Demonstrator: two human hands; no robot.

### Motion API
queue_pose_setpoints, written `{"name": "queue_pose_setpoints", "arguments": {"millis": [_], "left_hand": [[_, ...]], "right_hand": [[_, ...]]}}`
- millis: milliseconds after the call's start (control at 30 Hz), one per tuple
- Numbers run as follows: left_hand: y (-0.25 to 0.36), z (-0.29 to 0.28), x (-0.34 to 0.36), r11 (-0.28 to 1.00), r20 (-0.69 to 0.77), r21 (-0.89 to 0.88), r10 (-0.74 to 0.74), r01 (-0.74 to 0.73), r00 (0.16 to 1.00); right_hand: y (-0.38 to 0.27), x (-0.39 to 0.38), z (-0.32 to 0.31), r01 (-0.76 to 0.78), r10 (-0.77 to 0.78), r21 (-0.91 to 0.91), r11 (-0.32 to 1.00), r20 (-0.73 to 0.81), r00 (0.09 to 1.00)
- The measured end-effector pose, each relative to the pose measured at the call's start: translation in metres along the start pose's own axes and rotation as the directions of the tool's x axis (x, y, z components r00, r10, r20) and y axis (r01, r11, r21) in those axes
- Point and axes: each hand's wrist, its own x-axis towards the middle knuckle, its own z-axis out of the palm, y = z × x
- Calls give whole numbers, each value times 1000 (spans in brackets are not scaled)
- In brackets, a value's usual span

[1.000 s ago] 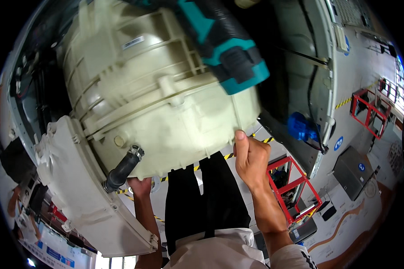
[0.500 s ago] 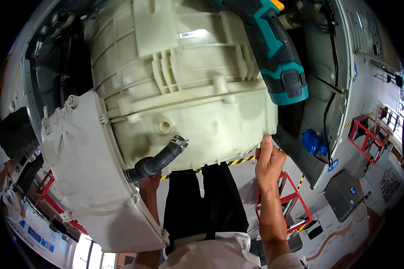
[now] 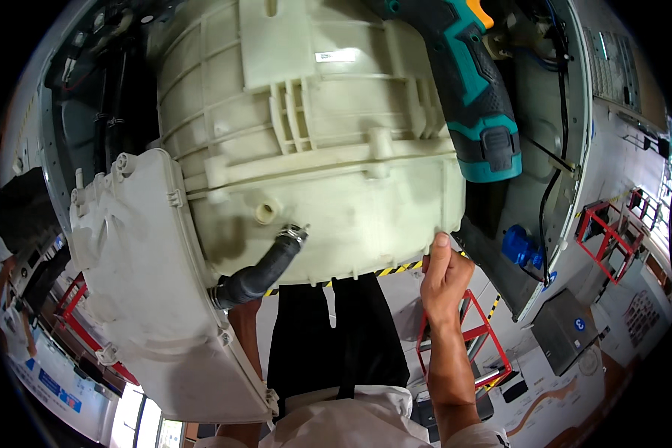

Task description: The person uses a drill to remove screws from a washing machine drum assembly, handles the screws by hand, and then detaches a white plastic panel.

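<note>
Right grip clamps the tub, seemingly to steady it, drill beyond; whether left grip is closed, I can't tell.

Large cream-coloured, rounded plastic tub, surface faintly glossy. Sits between the side walls of an open grey metal cabinet; far end runs out of view at the upper edge. Curved upper shell crossed by raised moulded ribs and bears a small white rectangular label. Flanged seam runs crosswise, dividing ribbed shell from smoother near band. Short, round, hollow port protrudes from the band's left half. Small tabs line the near rim.
</note>
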Motion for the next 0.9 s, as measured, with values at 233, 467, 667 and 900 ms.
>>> {"name": "queue_pose_setpoints", "arguments": {"millis": [233, 467, 667, 900], "left_hand": [[-2, -10, -5, -106, 562, 818, 357, -565, 746], [35, 32, -29, -103, 400, 916, 191, -387, 896], [39, 49, -35, 16, 387, 915, 254, -404, 887], [40, 46, -39, 57, 381, 909, 283, -412, 880]], "right_hand": [[3, -1, 2, -88, 89, 8, 996, -40, 995], [5, -3, 7, -112, 114, 27, 993, -99, 988], [9, -5, 9, -165, 167, 25, 986, -159, 973], [3, -6, 12, -201, 213, 89, 976, -151, 965]]}}
